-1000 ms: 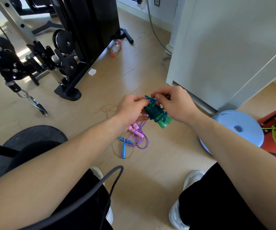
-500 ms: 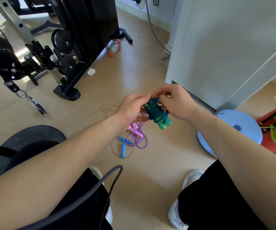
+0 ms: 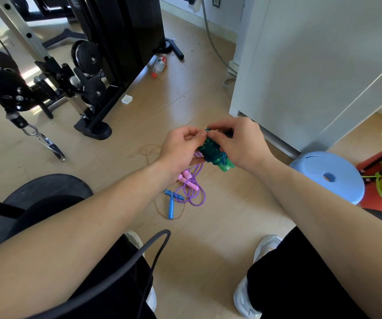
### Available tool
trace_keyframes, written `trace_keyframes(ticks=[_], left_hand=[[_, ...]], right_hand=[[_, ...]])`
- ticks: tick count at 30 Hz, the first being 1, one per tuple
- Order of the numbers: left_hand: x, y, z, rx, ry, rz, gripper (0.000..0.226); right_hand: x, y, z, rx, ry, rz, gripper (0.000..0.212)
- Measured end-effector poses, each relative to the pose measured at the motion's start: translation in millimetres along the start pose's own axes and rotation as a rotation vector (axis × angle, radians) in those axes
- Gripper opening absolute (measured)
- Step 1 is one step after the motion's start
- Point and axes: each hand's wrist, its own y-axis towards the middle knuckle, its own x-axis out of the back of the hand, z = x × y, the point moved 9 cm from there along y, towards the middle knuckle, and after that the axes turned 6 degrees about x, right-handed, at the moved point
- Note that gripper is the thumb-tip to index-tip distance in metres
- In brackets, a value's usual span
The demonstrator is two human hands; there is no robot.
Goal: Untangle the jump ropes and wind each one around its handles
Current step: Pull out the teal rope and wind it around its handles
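Centre frame: a seated person's left hand (image 3: 180, 148) and right hand (image 3: 243, 146) hold the green jump rope (image 3: 210, 150) above the floor (image 3: 220, 226), its cord coiled tightly round the paired handles. The fingers (image 3: 218, 128) of both hands are curled, pinching cord at the bundle's upper end. The springy coils would likely unwind if that pinch slips before the end is secured. A dropped bundle could land in the purple rope (image 3: 193, 192) and blue-handled rope (image 3: 170, 207) lying just below. The cord's free end is hidden behind the fingertips, so whether it is tucked cannot be told. The blue-handled rope's thin tan cord is faint against the wood, and whether the floor ropes are knotted together is unclear.
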Motion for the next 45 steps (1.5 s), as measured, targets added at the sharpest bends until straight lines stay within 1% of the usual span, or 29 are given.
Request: trace_keyframes(ticks=[3, 7, 11, 15, 19, 23, 25, 28, 31, 34, 38, 40, 43, 45], left_hand=[[1.2, 3.2, -2.8, 0.021, -0.015, 0.046, 0.018], [0.4, 4.1, -4.3, 0.040, -0.006, 0.098, 0.020], [-0.6, 1.9, -5.6, 0.012, 0.017, 0.076, 0.015], [-3.4, -0.2, -5.5, -0.009, 0.018, 0.078, 0.016], [-4.1, -2.3, -5.0, -0.008, -0.007, 0.070, 0.016], [-0.4, -0.8, -3.1, 0.003, -0.017, 0.029, 0.008], [0.3, -0.5, -3.3, 0.002, -0.022, 0.013, 0.007], [1.2, 0.4, -3.2, -0.004, -0.009, 0.005, 0.003], [1.2, 2.5, -1.2, 0.019, -0.006, 0.033, 0.007], [0.1, 2.1, -1.1, 0.040, -0.004, 0.055, 0.013], [0.4, -0.2, -1.3, 0.049, -0.017, 0.046, 0.022], [0.9, -0.4, -1.8, 0.057, -0.037, 0.052, 0.024], [1.7, -1.3, -2.6, 0.061, -0.049, 0.061, 0.024], [1.1, -1.8, -2.5, 0.055, -0.053, 0.068, 0.024]], right_hand=[[6.2, 0.5, 7.1, 0.067, -0.017, -0.008, 0.018], [6.6, -0.1, 19.2, 0.187, -0.110, 0.064, 0.016], [9.3, -2.5, 19.4, 0.172, -0.091, 0.024, 0.020], [9.5, -3.0, 18.7, 0.137, -0.075, 0.004, 0.018], [8.7, -2.0, 25.5, 0.206, -0.129, 0.028, 0.019], [5.6, -4.8, 33.2, 0.300, -0.153, 0.048, 0.018], [5.3, -4.1, 31.8, 0.290, -0.133, 0.031, 0.019], [5.0, 1.1, 22.4, 0.212, -0.120, 0.038, 0.015], [4.5, 3.8, 18.6, 0.191, -0.121, 0.098, 0.017], [5.4, 2.9, 24.8, 0.260, -0.181, 0.121, 0.016], [3.5, -0.8, 36.1, 0.385, -0.262, 0.094, 0.013], [2.5, -3.1, 40.5, 0.410, -0.282, 0.075, 0.016], [-0.6, -5.7, 44.2, 0.427, -0.320, 0.063, 0.027], [-1.7, -6.0, 44.6, 0.433, -0.335, 0.048, 0.028]])
